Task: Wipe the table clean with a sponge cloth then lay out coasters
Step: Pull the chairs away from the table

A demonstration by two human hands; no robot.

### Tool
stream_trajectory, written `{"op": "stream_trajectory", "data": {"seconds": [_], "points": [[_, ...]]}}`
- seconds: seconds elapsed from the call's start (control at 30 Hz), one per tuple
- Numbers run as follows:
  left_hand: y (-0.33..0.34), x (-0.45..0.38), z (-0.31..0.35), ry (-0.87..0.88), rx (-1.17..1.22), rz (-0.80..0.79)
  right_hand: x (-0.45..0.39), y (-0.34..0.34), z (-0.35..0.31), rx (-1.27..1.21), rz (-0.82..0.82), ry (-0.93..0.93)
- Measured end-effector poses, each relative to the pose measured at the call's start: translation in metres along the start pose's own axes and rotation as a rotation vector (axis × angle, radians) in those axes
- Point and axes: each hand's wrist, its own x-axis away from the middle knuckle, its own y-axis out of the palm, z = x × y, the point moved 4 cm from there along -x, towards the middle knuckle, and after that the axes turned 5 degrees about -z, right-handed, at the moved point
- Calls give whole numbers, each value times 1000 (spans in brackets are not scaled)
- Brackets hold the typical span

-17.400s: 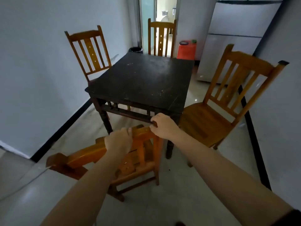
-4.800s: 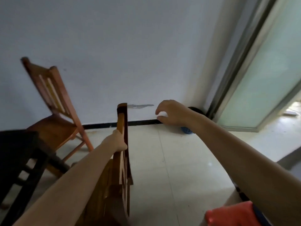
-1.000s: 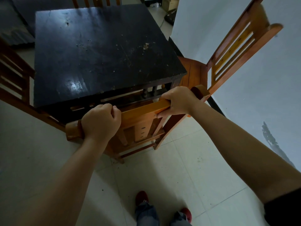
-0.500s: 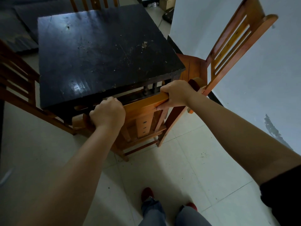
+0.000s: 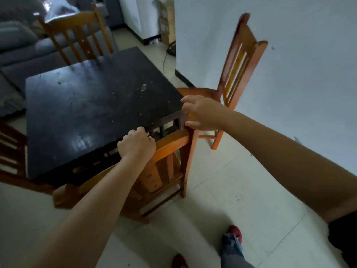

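Note:
A square black table [image 5: 92, 113] stands in front of me, its top dusty with pale crumbs and specks near the right edge. A wooden chair [image 5: 170, 147] is pushed against its near side. My left hand [image 5: 137, 146] is closed around the chair's top rail. Just above the rail's right end hovers my right hand [image 5: 201, 115], fingers spread and holding nothing. No sponge cloth or coasters are in view.
A second wooden chair [image 5: 237, 72] stands at the table's right side against the white wall [image 5: 289, 74]. A third chair [image 5: 77, 39] is at the far side, with a grey sofa [image 5: 17, 49] behind. Another chair [image 5: 9, 151] is at the left. My feet are on the tiled floor [image 5: 241, 190].
My right hand has let go of the chair's top rail and lifted with fingers spread. The chair has been pushed closer under the table, and my view has risen.

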Motion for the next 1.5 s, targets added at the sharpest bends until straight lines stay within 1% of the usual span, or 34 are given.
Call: {"op": "stream_trajectory", "data": {"seconds": [0.17, 0.3, 0.4, 0.5, 0.63, 0.73, 0.9, 1.1, 1.3, 1.4, 1.5], "points": [[-18, -33, 98, 145, -79, 68, 24, -8, 89, -62, -8, 113], [-27, -60, 174, 191, -149, 128, 39, -14, 160, -137, -12, 181], [-24, -82, 238, 221, -186, 167, 55, -26, 222, -108, 2, 210], [-16, -103, 291, 235, -138, 183, 70, -37, 279, -86, 15, 237], [-5, -130, 342, 223, -64, 152, 77, -39, 346, -78, 3, 281], [-3, -154, 371, 209, -54, 132, 71, -36, 390, -83, -4, 311], [-5, -217, 411, 189, -31, 114, 39, -38, 459, -107, 2, 317], [-4, -315, 456, 201, 24, 45, -30, -39, 537, -114, 12, 281], [2, -374, 498, 219, 111, -64, -93, -30, 596, -129, -17, 246], [13, -392, 516, 217, 160, -172, -120, -21, 618, -118, -31, 198], [24, -413, 531, 198, 213, -338, -148, -11, 637, -94, -48, 129]]}}
